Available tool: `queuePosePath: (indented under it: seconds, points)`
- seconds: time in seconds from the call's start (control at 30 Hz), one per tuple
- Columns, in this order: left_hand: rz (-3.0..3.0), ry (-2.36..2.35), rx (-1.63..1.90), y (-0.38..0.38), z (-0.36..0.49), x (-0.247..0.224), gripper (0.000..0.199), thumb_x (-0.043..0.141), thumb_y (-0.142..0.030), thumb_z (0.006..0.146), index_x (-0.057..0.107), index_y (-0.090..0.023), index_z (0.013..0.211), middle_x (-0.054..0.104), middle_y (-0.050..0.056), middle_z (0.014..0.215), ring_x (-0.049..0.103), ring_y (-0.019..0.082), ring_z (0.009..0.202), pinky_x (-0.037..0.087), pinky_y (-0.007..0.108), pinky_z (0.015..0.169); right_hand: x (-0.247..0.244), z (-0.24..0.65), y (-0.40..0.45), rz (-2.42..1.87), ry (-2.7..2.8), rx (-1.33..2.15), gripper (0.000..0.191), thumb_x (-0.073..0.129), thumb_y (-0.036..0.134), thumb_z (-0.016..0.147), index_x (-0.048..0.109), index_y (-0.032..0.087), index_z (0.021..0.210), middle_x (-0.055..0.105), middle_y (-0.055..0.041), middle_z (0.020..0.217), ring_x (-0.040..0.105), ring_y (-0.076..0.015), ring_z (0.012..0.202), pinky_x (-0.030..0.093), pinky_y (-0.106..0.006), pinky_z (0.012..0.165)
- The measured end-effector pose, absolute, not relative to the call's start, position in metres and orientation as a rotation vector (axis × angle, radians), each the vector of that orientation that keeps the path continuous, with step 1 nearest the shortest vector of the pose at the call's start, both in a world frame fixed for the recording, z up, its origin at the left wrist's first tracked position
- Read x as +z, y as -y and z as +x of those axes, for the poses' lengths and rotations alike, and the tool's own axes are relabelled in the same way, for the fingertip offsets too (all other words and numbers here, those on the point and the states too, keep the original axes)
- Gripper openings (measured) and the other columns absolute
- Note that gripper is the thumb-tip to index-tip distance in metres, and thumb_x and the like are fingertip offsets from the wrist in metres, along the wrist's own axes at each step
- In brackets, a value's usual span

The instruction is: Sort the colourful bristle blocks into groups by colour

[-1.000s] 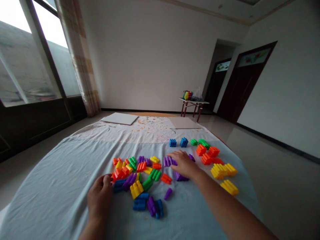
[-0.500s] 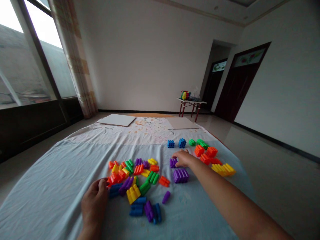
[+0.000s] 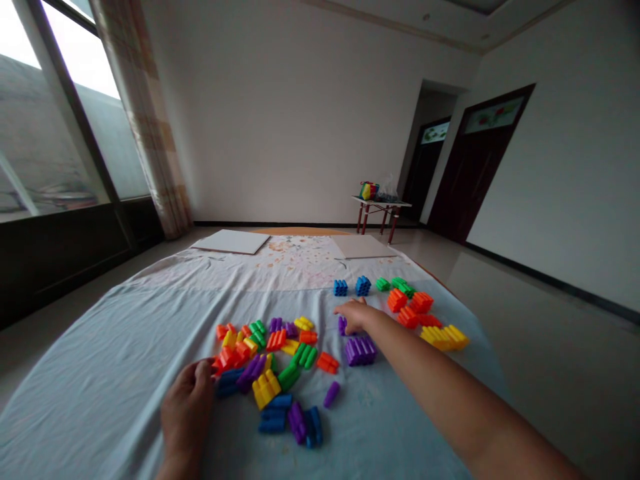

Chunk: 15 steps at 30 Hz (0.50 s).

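My right hand [image 3: 356,315] reaches forward, its fingers closed over a small purple block cluster [image 3: 342,326] that they partly hide. Just nearer lies a larger cluster of joined purple toy blocks [image 3: 361,351]. My left hand [image 3: 188,407] rests at the left side of a loose pile, fingers curled together. Its fingertips meet the edge of an orange block [image 3: 227,358]; whether they grip anything is hidden. Around it lie a dark blue block [image 3: 229,383], a purple block [image 3: 251,373] and a yellow block [image 3: 267,389]. A single purple piece [image 3: 331,395] lies apart, right of the pile.
Beyond my right hand stand two blue clusters [image 3: 363,286]. Green [image 3: 401,287], orange [image 3: 421,302] and yellow clusters [image 3: 445,337] lie to the right. A white board [image 3: 233,241] and a beige board [image 3: 363,247] lie at the cloth-covered table's far end.
My right hand has shifted slightly leftward and forward over the small purple cluster, covering more of it. My left hand keeps its place by the pile. The whole view has shifted slightly.
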<state>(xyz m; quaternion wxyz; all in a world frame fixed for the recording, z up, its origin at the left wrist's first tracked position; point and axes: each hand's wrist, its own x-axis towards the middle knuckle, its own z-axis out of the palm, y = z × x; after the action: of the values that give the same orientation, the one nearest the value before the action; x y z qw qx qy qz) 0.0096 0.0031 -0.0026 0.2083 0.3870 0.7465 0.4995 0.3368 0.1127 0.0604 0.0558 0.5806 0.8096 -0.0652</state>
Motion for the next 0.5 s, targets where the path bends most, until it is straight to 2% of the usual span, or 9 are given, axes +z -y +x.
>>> queuePosePath:
  seconds: [0.1,0.33,0.5]
  points:
    - [1.092,-2.078,1.397,-0.004,0.008,-0.005,0.037,0.041,-0.048,0.073,0.063,-0.022,0.086,0.068,0.004,0.076,0.062,0.023,0.073,0.045,0.033,0.065,0.056,0.333,-0.116,1.754,-2.429,-0.194,0.060,0.074,0.010,0.047,0.066,0.029,0.103,0.069,-0.0050,0.102,0.056,-0.0310,0.108,0.035,-0.047,0.094]
    - [1.086,-2.088,1.378,-0.007,0.009,-0.005,0.036,0.041,-0.048,0.072,0.063,-0.022,0.086,0.068,0.003,0.077,0.063,0.022,0.071,0.045,0.032,0.064,0.053,0.338,-0.113,1.757,-2.468,-0.156,0.057,0.068,0.007,0.054,0.063,0.026,0.108,0.066,-0.0089,0.109,0.053,-0.0320,0.112,0.031,-0.049,0.097]
    - [1.091,-2.095,1.377,-0.007,0.008,-0.005,0.037,0.042,-0.049,0.072,0.064,-0.022,0.086,0.068,0.003,0.078,0.063,0.021,0.071,0.046,0.031,0.061,0.065,0.344,-0.113,1.778,-2.492,-0.195,0.067,0.072,0.012,0.053,0.059,0.023,0.118,0.065,-0.0113,0.113,0.053,-0.0342,0.111,0.033,-0.049,0.095]
